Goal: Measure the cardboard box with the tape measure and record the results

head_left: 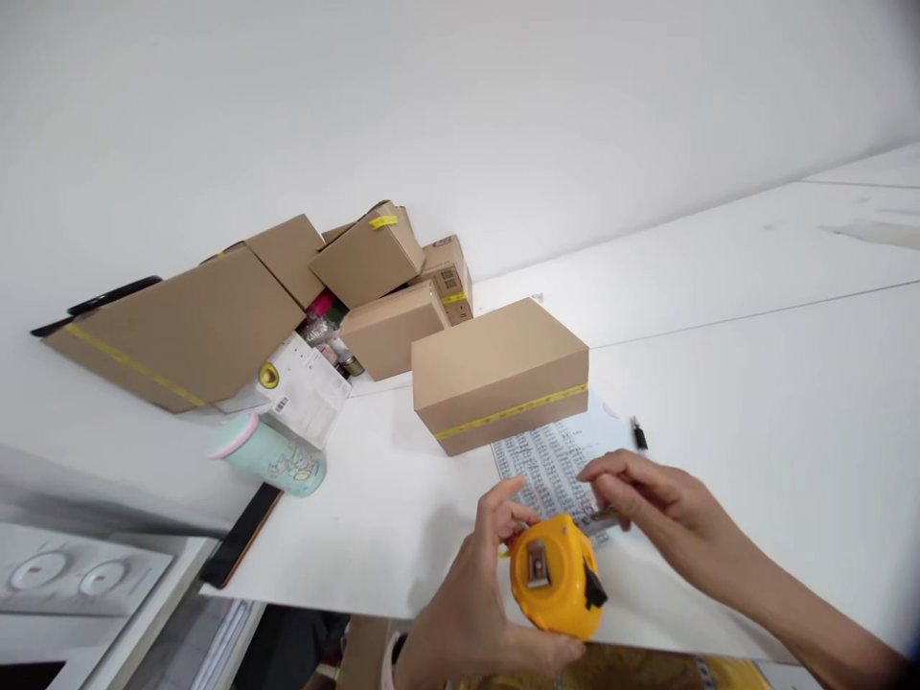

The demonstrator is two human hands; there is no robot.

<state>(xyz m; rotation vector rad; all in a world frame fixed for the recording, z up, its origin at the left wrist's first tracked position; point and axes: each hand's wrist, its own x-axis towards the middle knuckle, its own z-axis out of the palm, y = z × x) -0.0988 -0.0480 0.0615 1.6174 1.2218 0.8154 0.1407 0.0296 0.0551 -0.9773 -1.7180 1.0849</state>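
My left hand [478, 585] is wrapped round a yellow tape measure [553, 580], held just above the front edge of the table. The tape measure has a black button and a metal clip. To its right, my right hand [647, 498] is closed in a pinch over a printed sheet [546, 470]. A small greyish thing shows under those fingers, too unclear to name. Beyond both hands stands a cardboard box [499, 369] with a yellow strip along its side, covering part of the sheet. A black pen cap or short marker [639, 434] lies right of the sheet.
Several cardboard boxes [370, 254] are stacked against the wall at back left, with a large one [179, 326] beside them. A mint tumbler [277, 455] lies near a white package [306, 388]. A black flat object [241, 537] rests at the table's left edge.
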